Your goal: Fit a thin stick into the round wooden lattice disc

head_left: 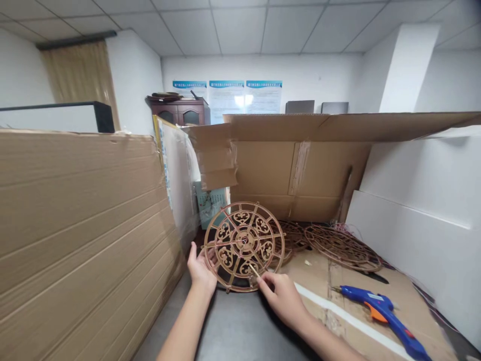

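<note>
Flanking the table point(225, 331), cardboard point(75, 235) stands beneath ceiling tiles point(240, 30).

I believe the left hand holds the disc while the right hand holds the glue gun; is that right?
Not quite: in the head view, the right hand holds a thin stick, while the glue gun lies on cardboard. The left hand does hold the disc.

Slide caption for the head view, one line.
Left hand holds an openwork disc, right hand a thin stick; blue glue gun lies on cardboard.
</note>
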The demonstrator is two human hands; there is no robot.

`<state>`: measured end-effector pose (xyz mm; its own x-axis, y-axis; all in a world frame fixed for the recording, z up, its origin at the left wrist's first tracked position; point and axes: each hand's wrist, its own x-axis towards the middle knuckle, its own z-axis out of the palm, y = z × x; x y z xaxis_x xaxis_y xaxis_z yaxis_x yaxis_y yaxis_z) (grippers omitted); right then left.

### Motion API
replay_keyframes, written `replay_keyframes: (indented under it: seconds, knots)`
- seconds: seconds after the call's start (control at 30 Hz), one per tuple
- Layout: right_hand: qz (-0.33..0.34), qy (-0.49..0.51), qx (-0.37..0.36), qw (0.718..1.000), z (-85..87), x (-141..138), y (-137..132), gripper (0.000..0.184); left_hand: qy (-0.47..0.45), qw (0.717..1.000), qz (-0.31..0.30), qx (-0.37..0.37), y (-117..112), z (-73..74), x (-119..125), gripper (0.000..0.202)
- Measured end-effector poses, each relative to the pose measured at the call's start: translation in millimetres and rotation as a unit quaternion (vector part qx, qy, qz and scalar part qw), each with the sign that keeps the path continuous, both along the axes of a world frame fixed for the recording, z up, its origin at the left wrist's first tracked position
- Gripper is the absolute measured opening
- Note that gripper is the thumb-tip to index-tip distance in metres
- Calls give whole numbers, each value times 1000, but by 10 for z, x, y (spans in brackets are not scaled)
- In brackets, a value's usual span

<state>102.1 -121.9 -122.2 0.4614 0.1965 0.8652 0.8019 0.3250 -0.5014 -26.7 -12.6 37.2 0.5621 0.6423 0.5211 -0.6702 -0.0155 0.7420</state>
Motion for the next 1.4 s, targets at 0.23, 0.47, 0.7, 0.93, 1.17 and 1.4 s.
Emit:
replay_keyframes:
  seconds: [0.23, 0.47, 0.7, 0.93, 1.17, 1.4]
  knots:
    - [-37, -24, -25, 999, 3, -46, -32, 38, 2, 1000, 3, -2, 31, -15, 18, 55]
    - [-17, -23, -21, 999, 23, -83, -51, 44, 4, 1000, 5, -8, 29, -13, 20, 53]
    - [-27, -17, -10, 999, 7, -95, -42, 38, 9, 1000, 1, 0, 15, -20, 9, 54]
    - [-46, -26, -25, 998, 10, -93, -43, 27, 21, 1000, 2, 8, 1, -14, 13, 54]
    - [-37, -36, -37, 998, 21, -116, -55, 33, 31, 999, 15, 31, 19, 7, 26, 46]
    - [-39, 36, 12, 999, 21, -73, -62, 32, 54, 997, 22, 43, 21, 9, 31, 45]
